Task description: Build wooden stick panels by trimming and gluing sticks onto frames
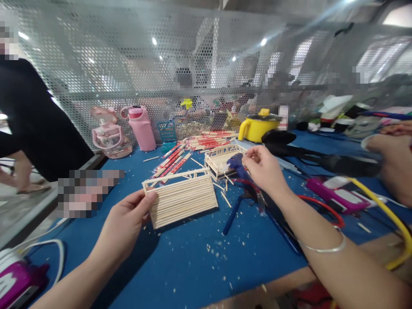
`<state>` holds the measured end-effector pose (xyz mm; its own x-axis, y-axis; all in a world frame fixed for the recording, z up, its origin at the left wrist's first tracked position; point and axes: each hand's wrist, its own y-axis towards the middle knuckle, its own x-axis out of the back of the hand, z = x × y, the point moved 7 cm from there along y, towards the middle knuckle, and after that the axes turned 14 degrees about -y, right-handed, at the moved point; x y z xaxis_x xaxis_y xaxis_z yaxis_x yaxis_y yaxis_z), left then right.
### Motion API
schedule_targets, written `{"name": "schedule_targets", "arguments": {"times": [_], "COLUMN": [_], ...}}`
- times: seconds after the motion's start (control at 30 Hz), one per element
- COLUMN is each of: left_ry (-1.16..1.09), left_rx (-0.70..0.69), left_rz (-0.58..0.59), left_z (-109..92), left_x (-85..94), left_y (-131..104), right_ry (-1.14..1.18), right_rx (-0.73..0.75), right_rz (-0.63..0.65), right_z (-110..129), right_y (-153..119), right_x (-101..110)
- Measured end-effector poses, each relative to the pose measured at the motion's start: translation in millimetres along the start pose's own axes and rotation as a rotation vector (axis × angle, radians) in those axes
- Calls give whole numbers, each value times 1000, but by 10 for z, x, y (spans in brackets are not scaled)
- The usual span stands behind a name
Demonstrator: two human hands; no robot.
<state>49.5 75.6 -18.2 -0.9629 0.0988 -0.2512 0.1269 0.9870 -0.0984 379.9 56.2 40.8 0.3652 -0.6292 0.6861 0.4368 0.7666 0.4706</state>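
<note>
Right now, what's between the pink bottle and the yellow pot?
In the head view, a blue basket is next to the pink bottle, then a pile of sticks with red on them reaches toward the yellow pot.

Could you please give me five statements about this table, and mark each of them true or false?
1. The left hand holds a stick panel. True.
2. The pot is green. False: the pot is yellow.
3. Red-marked sticks lie on the blue tabletop. True.
4. The bracelet is on the left forearm. False: the bracelet is on the right forearm.
5. A pink bottle stands on the tabletop. True.
</note>
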Motion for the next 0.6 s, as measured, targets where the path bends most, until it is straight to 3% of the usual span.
{"name": "schedule_targets", "arguments": {"times": [0.1,0.2,0.47,0.6], "left_ry": [-42,-61,-6,-45], "left_rx": [7,-6,-43,-36], "left_rz": [16,36,38,45], "left_z": [9,13,11,9], "left_x": [-13,-16,20,13], "left_y": [4,6,22,24], "right_ry": [-420,-509,-512,-462], "right_rx": [23,23,42,9], "right_rz": [165,319,226,119], "right_z": [-157,-245,-166,-108], "right_y": [82,45,123,188], "right_x": [-118,-289,-389,-180]}}
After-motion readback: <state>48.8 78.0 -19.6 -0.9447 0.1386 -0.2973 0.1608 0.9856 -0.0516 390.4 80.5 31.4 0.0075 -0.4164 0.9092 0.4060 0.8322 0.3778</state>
